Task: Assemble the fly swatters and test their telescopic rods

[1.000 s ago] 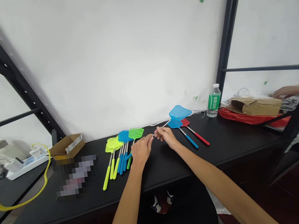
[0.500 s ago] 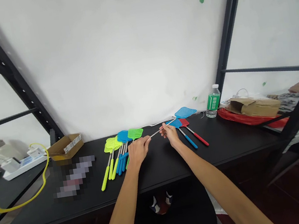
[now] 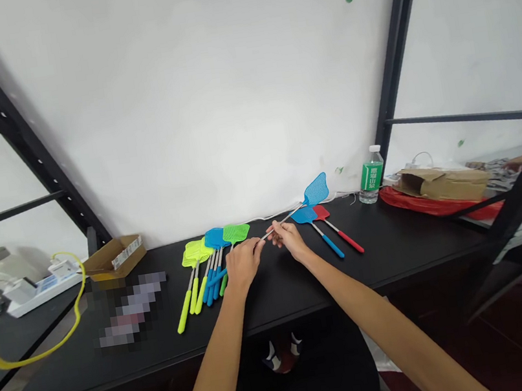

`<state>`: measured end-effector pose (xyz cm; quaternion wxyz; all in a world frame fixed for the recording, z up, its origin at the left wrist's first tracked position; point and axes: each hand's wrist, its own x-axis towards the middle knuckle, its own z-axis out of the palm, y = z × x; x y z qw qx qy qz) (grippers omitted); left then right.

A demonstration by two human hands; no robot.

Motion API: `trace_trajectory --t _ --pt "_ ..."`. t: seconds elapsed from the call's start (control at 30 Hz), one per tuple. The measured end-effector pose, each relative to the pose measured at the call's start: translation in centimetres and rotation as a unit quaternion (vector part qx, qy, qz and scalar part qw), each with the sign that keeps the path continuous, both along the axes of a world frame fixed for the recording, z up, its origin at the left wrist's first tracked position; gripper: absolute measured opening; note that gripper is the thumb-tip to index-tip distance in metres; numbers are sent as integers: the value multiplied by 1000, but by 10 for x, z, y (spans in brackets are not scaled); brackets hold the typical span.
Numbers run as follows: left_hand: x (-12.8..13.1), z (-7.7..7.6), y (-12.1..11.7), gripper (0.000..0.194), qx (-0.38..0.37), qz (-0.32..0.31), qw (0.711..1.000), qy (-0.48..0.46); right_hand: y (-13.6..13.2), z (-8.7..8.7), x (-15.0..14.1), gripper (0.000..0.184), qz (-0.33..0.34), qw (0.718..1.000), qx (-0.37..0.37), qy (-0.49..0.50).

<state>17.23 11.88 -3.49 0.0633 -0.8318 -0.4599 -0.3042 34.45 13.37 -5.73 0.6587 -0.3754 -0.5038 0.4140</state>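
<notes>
Okay, clock is centered on the hands, 12 toward the white wall. Blue swatter is held in both hands over the black table. Its mesh head is tilted at about 2 o'clock, seen against the wall; thin metal shaft slopes back to the hands, blue handle pokes out at about 9.

Left hand: closed around the swatter near the handle end, palm down. Right hand: partly curled, thumb and fingertips pinched on the shaft, other fingers loosely bent.

At 9, just beside left hand: green swatter, then a bundle of blue swatters, then three yellow swatters, heads overlapping, handles toward 7. Farther out at 9: open cardboard tray, then power strip with yellow cable. Pixelated item between 8 and 9, can't tell what it is.

At 3: second blue swatter and red swatter, flat on the table, handles toward 4. Water bottle upright between 2 and 3. Well out at 3: torn cardboard box on red bag.
</notes>
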Motion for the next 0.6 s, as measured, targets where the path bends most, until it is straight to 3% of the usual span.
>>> trace_trajectory --t 0.6 --pt "-15 4 14 39 18 -3 1000 25 6 4 4 56 -96 994 -4 41"
